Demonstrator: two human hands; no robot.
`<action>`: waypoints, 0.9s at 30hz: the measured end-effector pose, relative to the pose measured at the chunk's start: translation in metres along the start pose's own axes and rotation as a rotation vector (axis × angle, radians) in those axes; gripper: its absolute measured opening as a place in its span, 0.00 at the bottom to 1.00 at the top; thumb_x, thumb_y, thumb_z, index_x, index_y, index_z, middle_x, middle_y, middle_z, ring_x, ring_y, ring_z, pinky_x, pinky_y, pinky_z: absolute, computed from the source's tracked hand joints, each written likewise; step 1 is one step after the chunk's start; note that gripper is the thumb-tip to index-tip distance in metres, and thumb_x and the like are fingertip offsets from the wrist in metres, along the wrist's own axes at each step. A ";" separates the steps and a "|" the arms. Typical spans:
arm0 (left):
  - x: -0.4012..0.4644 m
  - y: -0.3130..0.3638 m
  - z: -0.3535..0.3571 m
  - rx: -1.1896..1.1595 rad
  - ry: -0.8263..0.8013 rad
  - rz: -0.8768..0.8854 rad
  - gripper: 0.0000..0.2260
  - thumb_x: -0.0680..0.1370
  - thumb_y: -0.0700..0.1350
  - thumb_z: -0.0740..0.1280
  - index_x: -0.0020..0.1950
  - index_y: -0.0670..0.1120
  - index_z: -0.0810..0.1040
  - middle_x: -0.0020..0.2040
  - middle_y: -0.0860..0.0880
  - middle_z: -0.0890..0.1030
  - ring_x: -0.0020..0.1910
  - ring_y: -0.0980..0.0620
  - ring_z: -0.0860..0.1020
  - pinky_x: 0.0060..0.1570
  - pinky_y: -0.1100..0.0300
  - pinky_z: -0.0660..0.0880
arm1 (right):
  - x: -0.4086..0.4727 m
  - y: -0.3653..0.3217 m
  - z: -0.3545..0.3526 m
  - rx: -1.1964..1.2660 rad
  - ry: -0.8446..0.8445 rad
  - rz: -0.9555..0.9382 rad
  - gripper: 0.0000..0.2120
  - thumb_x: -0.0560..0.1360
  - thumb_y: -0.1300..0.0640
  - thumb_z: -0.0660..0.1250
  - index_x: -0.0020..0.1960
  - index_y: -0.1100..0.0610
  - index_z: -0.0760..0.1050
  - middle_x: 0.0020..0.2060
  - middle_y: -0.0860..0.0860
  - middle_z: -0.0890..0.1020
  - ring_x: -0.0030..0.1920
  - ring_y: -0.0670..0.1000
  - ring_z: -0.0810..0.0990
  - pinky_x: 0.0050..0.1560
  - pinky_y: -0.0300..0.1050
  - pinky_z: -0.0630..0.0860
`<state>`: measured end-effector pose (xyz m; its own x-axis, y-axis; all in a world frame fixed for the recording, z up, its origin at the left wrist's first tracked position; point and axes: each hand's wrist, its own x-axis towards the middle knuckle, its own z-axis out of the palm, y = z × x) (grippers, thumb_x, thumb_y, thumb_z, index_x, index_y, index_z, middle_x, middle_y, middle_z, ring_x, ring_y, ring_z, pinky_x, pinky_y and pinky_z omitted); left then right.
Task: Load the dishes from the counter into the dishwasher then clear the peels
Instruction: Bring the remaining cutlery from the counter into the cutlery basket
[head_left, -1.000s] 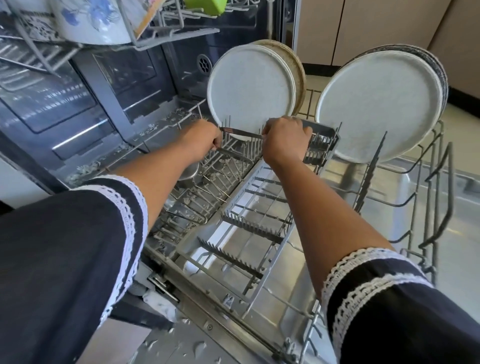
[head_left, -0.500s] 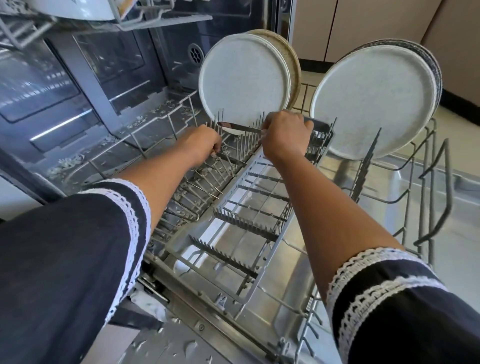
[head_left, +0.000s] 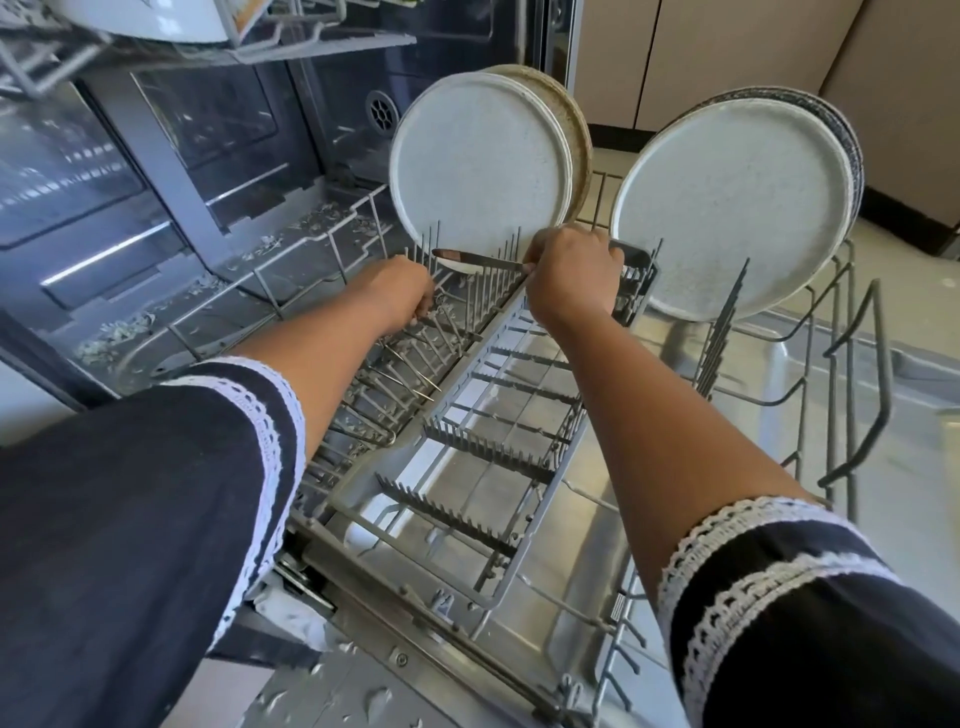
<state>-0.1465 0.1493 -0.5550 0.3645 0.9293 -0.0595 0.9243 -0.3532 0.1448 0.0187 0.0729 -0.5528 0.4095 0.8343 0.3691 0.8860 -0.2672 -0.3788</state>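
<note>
Both hands reach over the pulled-out grey wire lower rack (head_left: 852, 374) of the dishwasher. Her right hand (head_left: 571, 280) is closed around the handle of a slim metal knife (head_left: 475, 258), blade lying level across the rack's upright tines. Her left hand (head_left: 397, 293), fingers curled, grips several thin metal utensils (head_left: 410, 371) among those tines. Two speckled pale round plates (head_left: 478, 161) stand on edge at the rack's far end.

Open cutlery tray (head_left: 467, 457) between tines (head_left: 405, 364) and upright plates (head_left: 732, 208).
</note>
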 end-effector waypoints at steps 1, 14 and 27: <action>-0.002 0.000 0.000 -0.006 0.001 -0.007 0.09 0.77 0.34 0.63 0.48 0.42 0.83 0.46 0.44 0.81 0.36 0.50 0.76 0.36 0.61 0.68 | 0.000 -0.003 0.000 -0.006 -0.004 -0.004 0.10 0.77 0.61 0.64 0.56 0.54 0.80 0.56 0.54 0.79 0.62 0.57 0.72 0.63 0.53 0.67; -0.015 0.007 -0.005 0.050 -0.037 -0.048 0.11 0.75 0.33 0.62 0.50 0.42 0.82 0.49 0.42 0.81 0.39 0.46 0.77 0.39 0.60 0.70 | -0.005 -0.016 -0.004 -0.010 -0.024 -0.044 0.10 0.78 0.59 0.64 0.57 0.54 0.79 0.55 0.54 0.79 0.62 0.56 0.72 0.63 0.53 0.67; -0.009 0.018 0.005 0.222 -0.031 0.017 0.10 0.79 0.36 0.55 0.49 0.36 0.76 0.48 0.38 0.76 0.45 0.41 0.75 0.45 0.53 0.71 | -0.005 -0.004 -0.017 -0.008 -0.010 -0.037 0.11 0.76 0.63 0.64 0.56 0.55 0.80 0.54 0.54 0.80 0.60 0.57 0.73 0.63 0.53 0.69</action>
<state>-0.1323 0.1340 -0.5568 0.3807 0.9204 -0.0894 0.9189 -0.3874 -0.0743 0.0165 0.0612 -0.5386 0.3745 0.8485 0.3740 0.9021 -0.2402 -0.3585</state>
